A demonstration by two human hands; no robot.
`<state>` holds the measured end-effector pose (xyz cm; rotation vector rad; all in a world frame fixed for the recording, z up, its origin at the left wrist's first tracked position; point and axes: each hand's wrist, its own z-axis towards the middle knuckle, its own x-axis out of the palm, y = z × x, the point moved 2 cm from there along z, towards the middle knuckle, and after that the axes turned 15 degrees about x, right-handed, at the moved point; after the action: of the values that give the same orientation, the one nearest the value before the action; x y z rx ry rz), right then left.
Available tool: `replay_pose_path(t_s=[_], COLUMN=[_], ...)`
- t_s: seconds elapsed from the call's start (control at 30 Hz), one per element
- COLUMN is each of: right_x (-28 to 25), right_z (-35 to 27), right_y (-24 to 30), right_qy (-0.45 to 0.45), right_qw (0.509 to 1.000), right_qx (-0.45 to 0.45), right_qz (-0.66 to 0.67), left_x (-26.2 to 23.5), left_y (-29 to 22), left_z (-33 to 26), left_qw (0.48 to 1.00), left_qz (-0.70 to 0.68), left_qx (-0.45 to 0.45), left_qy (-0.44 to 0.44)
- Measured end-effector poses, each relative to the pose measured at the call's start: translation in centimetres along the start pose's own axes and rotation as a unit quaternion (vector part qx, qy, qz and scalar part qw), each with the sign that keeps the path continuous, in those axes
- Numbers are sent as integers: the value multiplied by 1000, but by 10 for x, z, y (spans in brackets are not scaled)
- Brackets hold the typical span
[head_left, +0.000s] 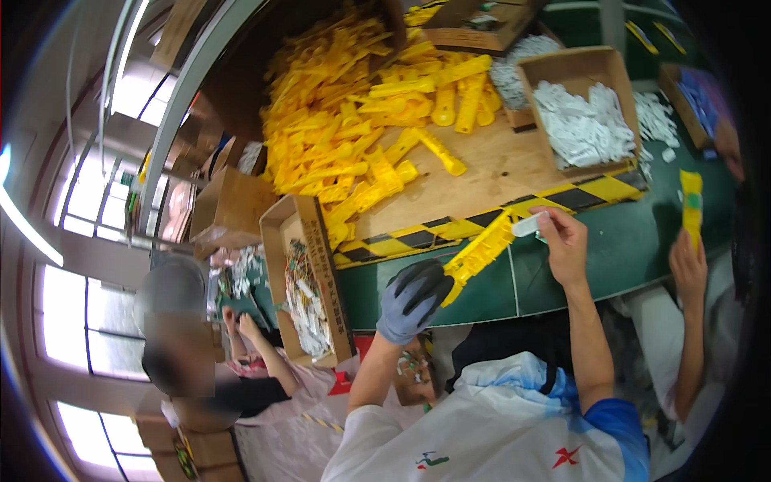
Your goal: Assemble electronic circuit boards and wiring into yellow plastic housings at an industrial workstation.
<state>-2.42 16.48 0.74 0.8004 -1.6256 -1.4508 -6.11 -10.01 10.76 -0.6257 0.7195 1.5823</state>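
Yellow plastic housing [484, 251] is long, narrow and bright, with an open, ribbed inner side showing small raised walls and hollows along its length. It is held up slantwise above the front of the green tabletop [369, 291], its lower end toward the person's left and its upper end toward the right, near the black-and-yellow striped edging [418, 238] of a wooden board [478, 173].

The left hand [414, 299], in a grey glove with dark fingers [431, 281], is closed around the lower end of the housing, so most of its length sticks out beyond the grip. The bare right hand [566, 243] is at the other end; its fingers [556, 219] are pinched narrow on a flat white piece [527, 226], which points left at the housing's upper end. Whether the two parts touch, I cannot tell.

Beyond the hands, a heap of similar yellow parts [321, 120] spreads over the board, and a carton [574, 58] of white parts [585, 124] stands to the right. A long carton [331, 281] with wires and pale pieces lies left of the gloved hand. Farther right, a co-worker's hand [688, 265] holds another yellow part [691, 205].
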Motion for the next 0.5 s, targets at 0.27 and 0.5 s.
replay_pose_path(t_s=[0.27, 0.5], right_x=[27, 34], right_z=[-20, -30], right_y=[25, 26], right_qy=[-23, -127], right_qw=[972, 936], right_qx=[-102, -226], right_qz=[-209, -237], left_x=[-6, -28], left_y=[-19, -19], left_z=[-9, 2], left_qw=[996, 994], left_qz=[32, 5], left_qx=[85, 98], left_qy=[21, 41])
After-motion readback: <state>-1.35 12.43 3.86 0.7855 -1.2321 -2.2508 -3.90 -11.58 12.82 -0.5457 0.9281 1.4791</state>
